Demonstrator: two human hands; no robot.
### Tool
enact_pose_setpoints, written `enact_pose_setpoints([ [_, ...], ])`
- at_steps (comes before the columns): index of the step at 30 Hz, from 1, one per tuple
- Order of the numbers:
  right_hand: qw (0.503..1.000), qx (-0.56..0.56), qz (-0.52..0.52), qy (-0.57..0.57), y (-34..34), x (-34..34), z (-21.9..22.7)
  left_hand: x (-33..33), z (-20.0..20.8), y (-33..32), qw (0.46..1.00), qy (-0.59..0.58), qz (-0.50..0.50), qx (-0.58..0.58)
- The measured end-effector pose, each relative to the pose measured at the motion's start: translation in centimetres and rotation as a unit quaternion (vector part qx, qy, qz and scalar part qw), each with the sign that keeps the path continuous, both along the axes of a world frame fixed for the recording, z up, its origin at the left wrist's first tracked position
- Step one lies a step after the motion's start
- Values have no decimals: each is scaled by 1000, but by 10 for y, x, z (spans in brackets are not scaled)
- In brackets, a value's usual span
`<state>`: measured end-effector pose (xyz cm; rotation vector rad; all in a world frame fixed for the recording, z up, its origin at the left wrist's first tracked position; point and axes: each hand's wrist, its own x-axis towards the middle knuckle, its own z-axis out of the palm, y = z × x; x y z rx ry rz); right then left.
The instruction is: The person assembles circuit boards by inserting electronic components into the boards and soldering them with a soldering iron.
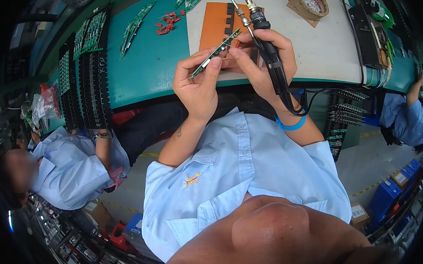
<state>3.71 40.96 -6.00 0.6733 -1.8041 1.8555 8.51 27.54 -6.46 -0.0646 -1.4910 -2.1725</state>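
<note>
Left hand (198, 83) pinches the green board (214, 57) aslant, seemingly for visibility; right hand (258, 73) cradles the soldering iron (275, 68), apparently freeing its fingertips to grip a red part (237, 44).

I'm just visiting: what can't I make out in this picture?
All in the head view:
- Tip of the black-handled tool in the right hand: cut off by the top edge.
- Far side of the green circuit board: turned away, partly behind the left hand.
- Full shape of the red piece: partly covered by right fingers.
- What the right-hand co-worker handles: too small near the dark rim.
</note>
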Motion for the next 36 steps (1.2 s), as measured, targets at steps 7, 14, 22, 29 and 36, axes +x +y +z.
enact_pose_setpoints([
  [7, 1000, 1, 1, -9, 1, 0, 0, -1, 1, 2, 999, 2, 23, -32],
  [14, 1000, -12, 13, -23, 2, 1, 1, -2, 1, 3, 999, 3, 23, -25],
  [22, 1000, -4, 7, -24, 3, 0, 1, -2, 1, 3, 999, 2, 24, -36],
  [29, 1000, 0, 8, -23, 6, 0, 2, -2, 3, 5, 1000, 1, 21, -20],
  [36, 999, -8, 13, -31, 6, 0, 1, -2, -1, 3, 999, 5, 22, -34],
])
